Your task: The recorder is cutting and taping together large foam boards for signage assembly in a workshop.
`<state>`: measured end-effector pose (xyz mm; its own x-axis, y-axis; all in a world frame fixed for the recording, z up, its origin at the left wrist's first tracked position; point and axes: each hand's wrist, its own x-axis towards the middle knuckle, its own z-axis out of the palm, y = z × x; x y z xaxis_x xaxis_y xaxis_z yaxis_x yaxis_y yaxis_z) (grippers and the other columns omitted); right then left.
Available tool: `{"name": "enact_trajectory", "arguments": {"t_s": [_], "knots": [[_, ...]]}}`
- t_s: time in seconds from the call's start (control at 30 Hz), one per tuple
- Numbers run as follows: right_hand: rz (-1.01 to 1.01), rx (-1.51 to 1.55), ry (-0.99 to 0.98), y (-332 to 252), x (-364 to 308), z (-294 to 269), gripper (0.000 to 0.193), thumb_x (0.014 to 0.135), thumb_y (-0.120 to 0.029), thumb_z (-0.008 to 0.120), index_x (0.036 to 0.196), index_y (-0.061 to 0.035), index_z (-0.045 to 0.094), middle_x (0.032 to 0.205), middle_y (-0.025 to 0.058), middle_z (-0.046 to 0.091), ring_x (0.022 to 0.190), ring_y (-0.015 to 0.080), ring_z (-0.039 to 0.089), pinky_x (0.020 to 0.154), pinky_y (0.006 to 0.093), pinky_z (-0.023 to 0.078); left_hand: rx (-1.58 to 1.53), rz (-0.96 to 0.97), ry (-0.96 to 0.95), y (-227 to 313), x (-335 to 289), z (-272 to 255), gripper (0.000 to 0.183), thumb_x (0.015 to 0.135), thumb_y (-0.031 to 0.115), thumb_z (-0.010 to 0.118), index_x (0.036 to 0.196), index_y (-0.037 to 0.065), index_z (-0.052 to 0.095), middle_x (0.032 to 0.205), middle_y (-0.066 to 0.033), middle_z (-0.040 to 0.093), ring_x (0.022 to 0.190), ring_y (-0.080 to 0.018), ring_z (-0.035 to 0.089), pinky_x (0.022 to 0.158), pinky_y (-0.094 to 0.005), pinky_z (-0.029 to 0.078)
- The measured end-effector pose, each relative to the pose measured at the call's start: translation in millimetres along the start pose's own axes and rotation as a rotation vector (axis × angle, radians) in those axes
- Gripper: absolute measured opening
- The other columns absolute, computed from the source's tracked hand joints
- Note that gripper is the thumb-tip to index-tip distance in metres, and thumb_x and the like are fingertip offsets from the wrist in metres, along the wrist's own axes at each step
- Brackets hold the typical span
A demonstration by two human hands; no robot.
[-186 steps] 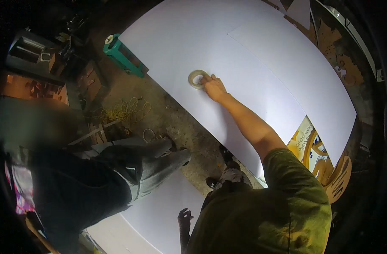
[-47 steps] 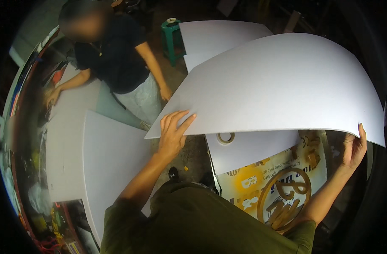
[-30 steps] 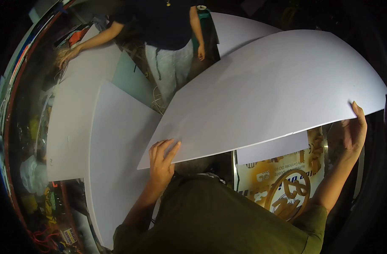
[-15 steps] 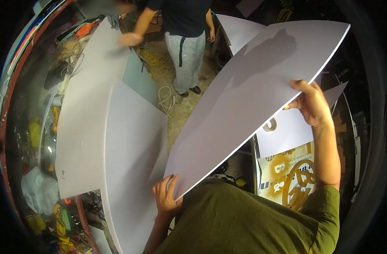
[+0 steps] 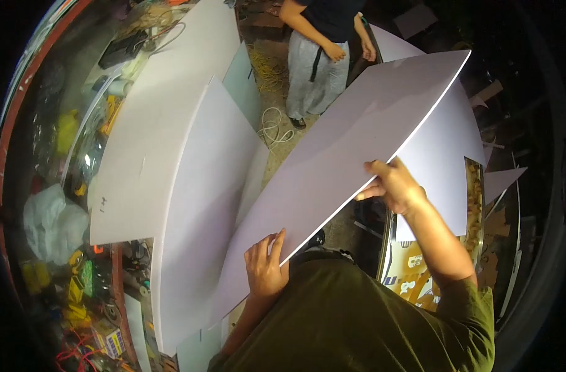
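A large thin white sheet [image 5: 332,142] slants across the middle, its near edge running from low left to far right. My left hand [image 5: 267,263] grips that edge near its lower end, fingers lying over the top face. Farther up the same edge, my right hand [image 5: 393,186] clasps the sheet between thumb and fingers. Left of it, another white sheet [image 5: 202,204] hangs down beside a long white panel [image 5: 140,136] lying on the cluttered bench. The lower left corner of the held sheet comes close to the hanging one; whether they touch I cannot tell.
A person [image 5: 323,56] in grey trousers stands beyond the sheets. Cables [image 5: 273,127] lie on the floor there. At left are a plastic bag [image 5: 55,223] and yellow tools [image 5: 77,288]. A stained, printed board [image 5: 413,266] and another white sheet [image 5: 438,155] are at right.
The held sheet has swung, its far corner moving left and lower, with my right hand shifting left and down. The person's outstretched arm has come in toward the body. My view has turned left.
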<state>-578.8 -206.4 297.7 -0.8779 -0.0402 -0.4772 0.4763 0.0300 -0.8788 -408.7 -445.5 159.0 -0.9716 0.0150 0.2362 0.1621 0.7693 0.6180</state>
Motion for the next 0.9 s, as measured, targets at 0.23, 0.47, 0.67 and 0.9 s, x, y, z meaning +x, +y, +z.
{"name": "enact_trajectory", "arguments": {"t_s": [0.23, 0.47, 0.67, 0.9], "knots": [[0.149, -0.082, -0.166, 55, 35, 54, 0.036, 0.09, -0.008, 0.052, 0.117, 0.0156, 0.047, 0.098, 0.025, 0.064, 0.076, 0.0327, 0.071, 0.064, 0.0386, 0.063, 0.107, -0.048, 0.064, -28, -4, 30, 0.048, 0.078, 0.009, 0.063, 0.126, 0.014, 0.063, 0.118, -0.01, 0.056, 0.105, -0.0271, 0.055, 0.09, -0.0415, 0.041], [0.077, -0.342, -0.362, 93, 57, 78, 0.059, 0.1, -0.032, 0.054, 0.136, 0.0112, 0.039, 0.115, 0.0233, 0.062, 0.084, 0.026, 0.07, 0.074, 0.0338, 0.058, -0.068, -0.221, 0.074, -90, -31, 45, 0.035, 0.086, 0.008, 0.059, 0.12, 0.006, 0.065, 0.111, -0.0113, 0.063, 0.104, -0.0297, 0.056, 0.089, -0.0408, 0.043], [-0.175, -0.709, -0.346, 129, 57, 44, 0.056, 0.094, -0.028, 0.062, 0.139, 0.0011, 0.045, 0.118, 0.0206, 0.065, 0.086, 0.0209, 0.07, 0.077, 0.0315, 0.053, -0.212, -0.344, 0.018, -154, -51, 65, 0.028, 0.094, 0.013, 0.051, 0.113, -0.006, 0.062, 0.111, -0.0213, 0.062, 0.102, -0.0399, 0.056, 0.09, -0.0441, 0.044], [-0.125, -0.931, -0.131, 161, 28, -7, 0.05, 0.089, -0.022, 0.067, 0.131, 0.0006, 0.053, 0.116, 0.0232, 0.065, 0.093, 0.0295, 0.069, 0.08, 0.0372, 0.053, -0.202, -0.436, -0.059, -237, -77, 108, 0.028, 0.095, 0.014, 0.051, 0.114, -0.003, 0.062, 0.11, -0.0219, 0.062, 0.101, -0.0411, 0.055, 0.091, -0.0457, 0.043]]}}
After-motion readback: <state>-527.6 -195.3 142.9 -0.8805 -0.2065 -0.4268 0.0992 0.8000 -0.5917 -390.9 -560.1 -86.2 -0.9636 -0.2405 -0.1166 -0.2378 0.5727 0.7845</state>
